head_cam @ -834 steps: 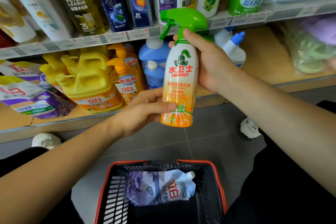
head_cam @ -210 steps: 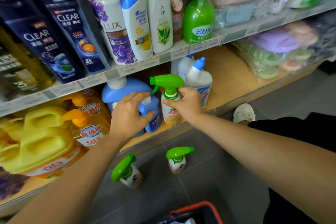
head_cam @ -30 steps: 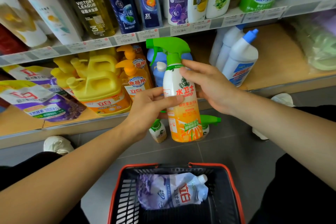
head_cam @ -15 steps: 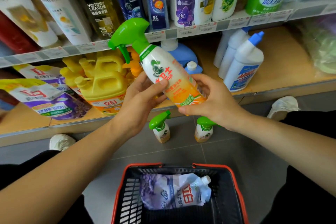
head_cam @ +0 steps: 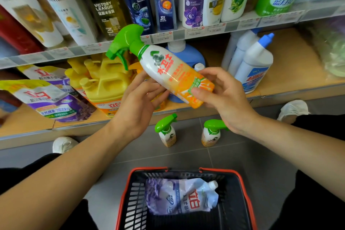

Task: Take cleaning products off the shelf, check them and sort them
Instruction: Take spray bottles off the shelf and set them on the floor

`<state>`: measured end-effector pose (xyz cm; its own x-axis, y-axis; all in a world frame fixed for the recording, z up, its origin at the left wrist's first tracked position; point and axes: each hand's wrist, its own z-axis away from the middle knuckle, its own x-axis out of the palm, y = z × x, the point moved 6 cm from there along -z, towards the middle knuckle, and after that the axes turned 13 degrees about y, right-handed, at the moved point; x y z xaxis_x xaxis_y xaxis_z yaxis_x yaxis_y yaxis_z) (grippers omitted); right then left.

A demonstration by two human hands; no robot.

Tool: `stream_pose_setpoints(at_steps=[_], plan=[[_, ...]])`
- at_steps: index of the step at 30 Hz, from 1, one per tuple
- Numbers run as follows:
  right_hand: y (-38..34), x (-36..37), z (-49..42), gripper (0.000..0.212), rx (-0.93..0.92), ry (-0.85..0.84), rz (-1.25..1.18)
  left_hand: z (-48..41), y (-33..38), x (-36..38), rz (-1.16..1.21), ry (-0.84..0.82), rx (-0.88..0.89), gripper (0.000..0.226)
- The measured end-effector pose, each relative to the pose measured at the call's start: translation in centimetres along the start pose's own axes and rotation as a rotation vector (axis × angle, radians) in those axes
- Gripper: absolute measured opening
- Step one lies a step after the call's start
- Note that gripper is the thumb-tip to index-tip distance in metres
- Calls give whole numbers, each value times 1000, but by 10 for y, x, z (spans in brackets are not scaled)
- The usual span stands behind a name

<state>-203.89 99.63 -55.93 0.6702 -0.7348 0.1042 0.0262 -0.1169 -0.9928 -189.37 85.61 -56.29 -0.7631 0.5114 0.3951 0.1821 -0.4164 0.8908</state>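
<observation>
Spray bottle (head_cam: 175, 74) held in front of the shelf (head_cam: 291, 73), tilted, trigger upper left, base lower right. Left hand (head_cam: 138, 106) curls round its middle; right hand (head_cam: 225, 99) pinches the base. Basket (head_cam: 149, 169) lies directly below.

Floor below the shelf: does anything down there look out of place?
Yes: two green-topped spray bottles stand upright on the floor, in front of the shelf rather than on it. Nothing looks spilled.

Both the left hand (head_cam: 138, 106) and right hand (head_cam: 226, 97) hold a tilted spray bottle (head_cam: 173, 74) above a basket (head_cam: 240, 183).
</observation>
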Motion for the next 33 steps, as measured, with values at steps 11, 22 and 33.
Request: stream_pose_setpoints(at_steps=[11,22,33], plan=[[16,19,4,68,492,-267,-372,-1,8,-8,26,89,-20,56],[19,13,-3,43,510,-184,-321,1,7,-15,-79,93,18,46],[18,17,-3,63,340,-201,-206,2,4,-16,54,115,0,52]])
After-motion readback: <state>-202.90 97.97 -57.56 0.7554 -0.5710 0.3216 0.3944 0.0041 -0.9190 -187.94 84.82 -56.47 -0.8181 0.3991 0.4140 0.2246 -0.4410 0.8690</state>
